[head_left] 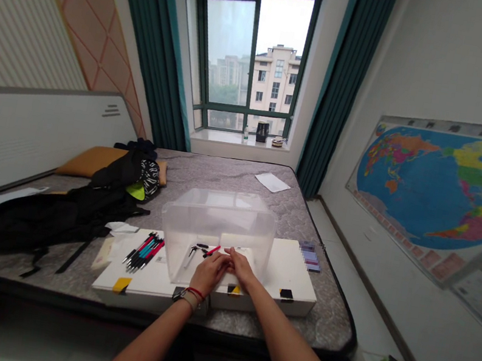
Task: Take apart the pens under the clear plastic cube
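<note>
A clear plastic bin (178, 225) lies on its side on two white boxes, its opening towards me. Both my hands reach into that opening and meet near the middle. My left hand (210, 271) has its fingers curled in, and my right hand (239, 266) is bent against it. What lies between their fingertips is too small and hidden to make out. Just beyond my left hand rests a red pen piece (213, 250), with several small black and silver pen parts (192, 250) around it. To the left, several pens (144, 252) in black, red and teal lie side by side on a white box (144, 284).
The boxes sit near the front edge of a grey mattress (206, 168). A black backpack (55, 214) lies on the left. A white paper sheet (273, 182) is at the back, and a blurred purple item (311, 257) at the right. A world map (444, 183) hangs on the wall.
</note>
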Demonstrator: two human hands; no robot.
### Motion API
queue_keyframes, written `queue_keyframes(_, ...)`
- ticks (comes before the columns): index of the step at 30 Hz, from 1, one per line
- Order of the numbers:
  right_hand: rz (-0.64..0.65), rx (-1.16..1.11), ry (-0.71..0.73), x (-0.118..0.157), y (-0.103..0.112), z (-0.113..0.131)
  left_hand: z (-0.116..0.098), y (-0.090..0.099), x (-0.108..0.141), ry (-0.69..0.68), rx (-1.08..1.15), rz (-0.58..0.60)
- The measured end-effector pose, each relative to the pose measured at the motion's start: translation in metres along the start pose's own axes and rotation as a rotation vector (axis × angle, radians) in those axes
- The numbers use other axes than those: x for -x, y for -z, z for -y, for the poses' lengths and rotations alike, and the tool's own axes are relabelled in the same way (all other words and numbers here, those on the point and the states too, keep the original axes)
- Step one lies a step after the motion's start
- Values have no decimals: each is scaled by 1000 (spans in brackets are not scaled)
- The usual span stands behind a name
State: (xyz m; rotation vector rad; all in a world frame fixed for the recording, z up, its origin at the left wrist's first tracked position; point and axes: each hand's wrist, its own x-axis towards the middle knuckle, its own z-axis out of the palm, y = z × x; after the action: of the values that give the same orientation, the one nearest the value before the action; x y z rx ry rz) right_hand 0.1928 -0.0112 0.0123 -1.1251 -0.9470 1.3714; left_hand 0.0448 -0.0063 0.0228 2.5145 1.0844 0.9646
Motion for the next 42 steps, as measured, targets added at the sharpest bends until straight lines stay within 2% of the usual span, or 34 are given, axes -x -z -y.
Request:
queue_keyframes(7, -46, -114, -38, -4, 3, -4, 2, -2, 1, -6, 6, -37)
queue_keyframes(10, -69, -132, -53, -3, 0, -1, 7, 6, -6, 26, 13, -77)
queue_keyframes(15, -83, -95, -89, -1, -6, 4, 29, 34, -27, 233, -90, -99)
queue_keyframes(18, -97, -91, -94, -2, -6, 4, 41, 48, -36, 356, -234, -19)
queue_keyframes(21, -111, -87, -85, -2, -5, 2, 44, 51, -39, 439, -315, 69)
queue_keyframes(23, -114, -81, -77, -2, -5, 1, 42, 49, -39, 473, -326, 79)
queue_keyframes(26, -106, -64, -59, -1, -6, 1, 34, 48, -36, 458, -300, 35)
queue_keyframes(30, -103, -42, -42, 0, -7, 1, 21, 54, -30, 310, -173, -20)
queue_keyframes(34, -107, -21, -21, -1, -6, 2, 8, 66, -10, 177, -6, -36)
queue_keyframes(37, -118, -1, -19, -1, -5, 1, 3, 79, 24, 132, 29, -7)
queue_keyframes(39, -125, 2, -14, -1, -3, 1, 6, 91, 51, 124, 11, 7)
queue_keyframes(42, -120, -4, -2, -2, -2, 0, 22, 112, 84, 157, -50, -23)
